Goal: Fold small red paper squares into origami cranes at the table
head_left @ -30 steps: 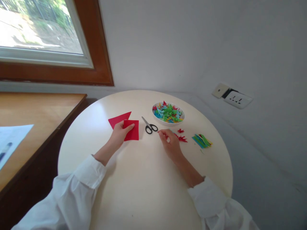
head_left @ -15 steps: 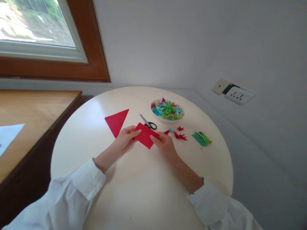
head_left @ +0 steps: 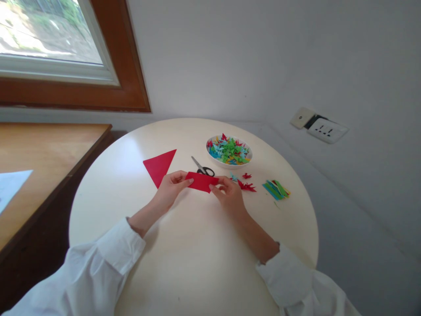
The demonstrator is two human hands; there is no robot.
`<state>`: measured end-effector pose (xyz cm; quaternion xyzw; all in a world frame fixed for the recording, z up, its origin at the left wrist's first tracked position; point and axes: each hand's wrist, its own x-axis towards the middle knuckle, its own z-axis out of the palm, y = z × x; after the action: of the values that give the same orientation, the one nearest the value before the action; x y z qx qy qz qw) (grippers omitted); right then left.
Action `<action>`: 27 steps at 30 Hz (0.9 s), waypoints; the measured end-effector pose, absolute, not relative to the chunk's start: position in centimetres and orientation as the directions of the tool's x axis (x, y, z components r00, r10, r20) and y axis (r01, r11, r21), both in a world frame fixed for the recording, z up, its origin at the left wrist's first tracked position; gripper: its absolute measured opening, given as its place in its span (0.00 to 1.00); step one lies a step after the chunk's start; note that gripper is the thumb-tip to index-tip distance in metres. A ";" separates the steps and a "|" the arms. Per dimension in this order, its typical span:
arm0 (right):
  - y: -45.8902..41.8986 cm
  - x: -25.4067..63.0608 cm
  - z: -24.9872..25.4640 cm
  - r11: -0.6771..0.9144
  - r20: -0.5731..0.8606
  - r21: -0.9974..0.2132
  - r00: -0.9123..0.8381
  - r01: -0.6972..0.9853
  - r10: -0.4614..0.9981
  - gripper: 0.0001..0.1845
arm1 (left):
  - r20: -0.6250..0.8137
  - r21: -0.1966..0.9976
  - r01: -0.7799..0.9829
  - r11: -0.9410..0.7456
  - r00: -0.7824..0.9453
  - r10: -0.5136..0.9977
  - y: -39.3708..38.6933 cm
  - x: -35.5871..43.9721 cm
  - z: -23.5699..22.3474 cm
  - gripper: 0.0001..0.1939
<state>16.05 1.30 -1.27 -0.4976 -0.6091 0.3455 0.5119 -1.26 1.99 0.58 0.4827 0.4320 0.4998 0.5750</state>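
Note:
Between my two hands a piece of red paper (head_left: 201,182) is held up above the table, showing as a narrow band. My left hand (head_left: 173,185) pinches its left end, thumb on the near face. At the right end my right hand (head_left: 227,192) grips it between thumb and fingers. Just behind the paper lie scissors (head_left: 204,170) with black handles, partly covered by it. A larger red paper triangle (head_left: 159,166) rests on the table beyond my left hand. Small folded red paper cranes (head_left: 246,186) lie beside my right hand.
A white bowl (head_left: 229,165) full of colourful folded paper cranes stands at the back of the round white table (head_left: 197,263). Green, blue and yellow paper strips (head_left: 276,190) lie at the right. A wooden desk (head_left: 59,140) with a white sheet (head_left: 13,186) is at the left.
The red paper has gone from a wider, tilted square shape to a narrow, more level band. My right hand has turned slightly, its thumb a little further right.

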 end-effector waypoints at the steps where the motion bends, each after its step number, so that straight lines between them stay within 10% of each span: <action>1: 1.2 16.2 -1.1 0.345 0.375 -0.872 0.021 0.348 0.927 0.10 | 0.055 0.996 -0.082 -0.046 0.114 0.992 2.0 -1.3 0.5 0.07; 5: 0.4 16.4 -0.5 0.590 0.665 -0.546 -0.120 0.594 0.737 0.12 | 0.386 0.899 0.145 -0.414 0.189 0.903 2.0 -1.4 -0.2 0.02; 10: -0.8 16.7 -0.9 0.693 0.672 -0.319 -0.362 0.646 0.646 0.09 | 0.496 0.717 0.354 -0.600 0.346 0.797 1.0 -1.5 -1.0 0.05; 19: -2.9 17.5 -2.3 0.771 0.461 -0.276 -0.625 0.574 0.631 0.09 | 0.327 0.404 0.623 -0.670 0.586 0.741 -2.0 -2.5 -1.9 0.09; 27: -2.9 17.2 -1.7 0.630 0.414 -0.525 -0.475 0.572 0.777 0.06 | 0.280 0.417 0.659 -0.626 0.562 0.778 -3.2 -3.0 -1.8 0.10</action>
<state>17.23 -2.86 -1.75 -0.3997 -0.8439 0.1593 0.3206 -2.98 -3.22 -1.84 0.8736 0.4113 0.2232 0.1336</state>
